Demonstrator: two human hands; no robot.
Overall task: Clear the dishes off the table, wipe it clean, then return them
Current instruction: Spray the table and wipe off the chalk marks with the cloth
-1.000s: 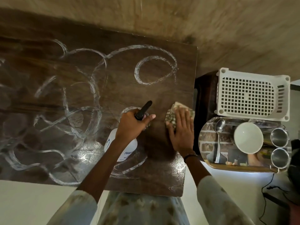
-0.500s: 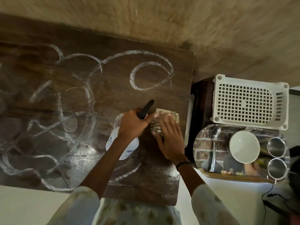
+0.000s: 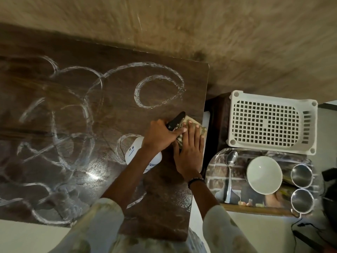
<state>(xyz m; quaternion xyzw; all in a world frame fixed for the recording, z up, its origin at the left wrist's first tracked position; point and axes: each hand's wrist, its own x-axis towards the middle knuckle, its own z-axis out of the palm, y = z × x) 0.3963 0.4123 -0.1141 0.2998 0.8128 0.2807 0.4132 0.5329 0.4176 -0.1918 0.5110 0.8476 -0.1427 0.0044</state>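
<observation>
Presently, from the head view, I log the following.

Tabletop (image 3: pixel 76 99): dark wood grain, covered in white looping foam streaks (image 3: pixel 158 92), wet sheen toward the near edge.

Left hand (image 3: pixel 160 136): fingers curled tight around the neck of a white spray bottle (image 3: pixel 135 154), its black nozzle (image 3: pixel 176 120) pointing toward the far right corner; bottle body lies low over the tabletop.

Right hand (image 3: pixel 189 152): fingers spread flat, palm down, pressing a patterned cloth (image 3: pixel 201 129) against the tabletop at its right edge; a dark band sits on the wrist. The two hands touch at the cloth.

Off the tabletop, just beside its right edge, I count: one white perforated basket (image 3: pixel 269 123), upturned on a dark stand; one shiny steel tray (image 3: pixel 218 170) nearer me, carrying a spoon (image 3: pixel 230 172), a white bowl (image 3: pixel 264 175) and two steel cups (image 3: pixel 301 175), one behind the other at the tray's right end.
</observation>
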